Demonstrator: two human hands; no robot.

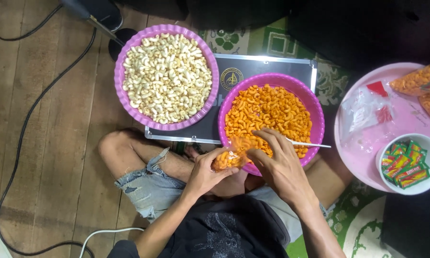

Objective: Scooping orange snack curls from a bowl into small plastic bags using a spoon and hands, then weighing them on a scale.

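Here my left hand (206, 173) grips the small clear plastic bag of orange macaroni snacks (228, 157) at the near rim of the purple plastic basin (320, 125); my right hand (278, 161), fingers pinched, feeds pieces in, best kept low over the bag's mouth.

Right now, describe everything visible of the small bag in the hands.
The bag is small, of clear thin plastic, partly filled with orange curled snacks. It is held tilted at the near rim of the orange-snack bowl. The left hand grips it from below; the right hand reaches over its open top.
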